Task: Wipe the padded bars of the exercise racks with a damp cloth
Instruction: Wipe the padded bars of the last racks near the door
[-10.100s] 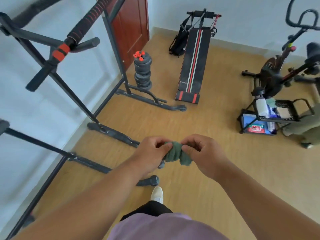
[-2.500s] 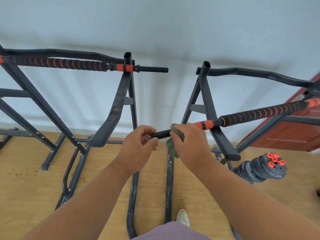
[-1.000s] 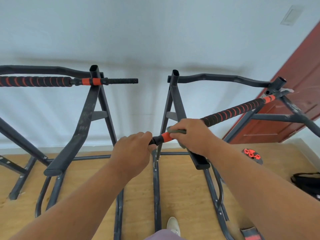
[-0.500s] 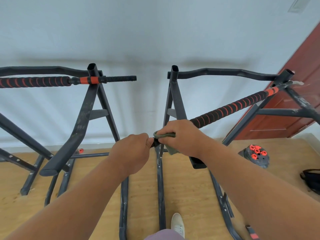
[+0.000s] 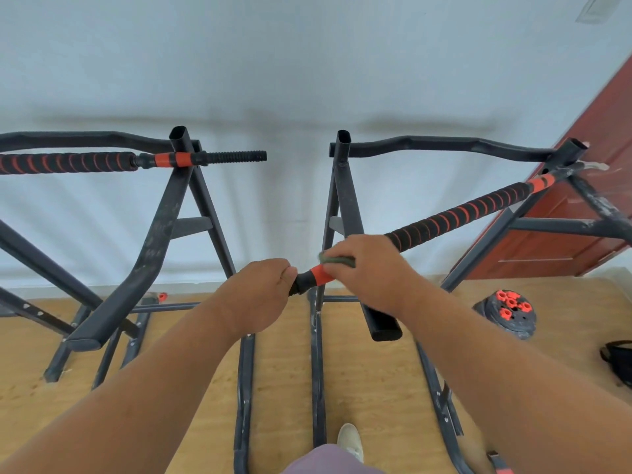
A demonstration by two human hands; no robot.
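While the left hand (image 5: 260, 295) grips the bar (image 5: 458, 213) by its near end, the right hand (image 5: 369, 271) holds the cloth (image 5: 337, 260) wrapped over it just beyond the orange band.

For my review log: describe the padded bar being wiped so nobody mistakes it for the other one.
Two dark metal racks stand side by side against the pale wall; take the right-hand rack, nearest the red door. Its padded bar, black with orange spirals, slants down toward the camera. Unlike the level left bar, the left hand grips its end while the right hand wraps a green cloth round it.
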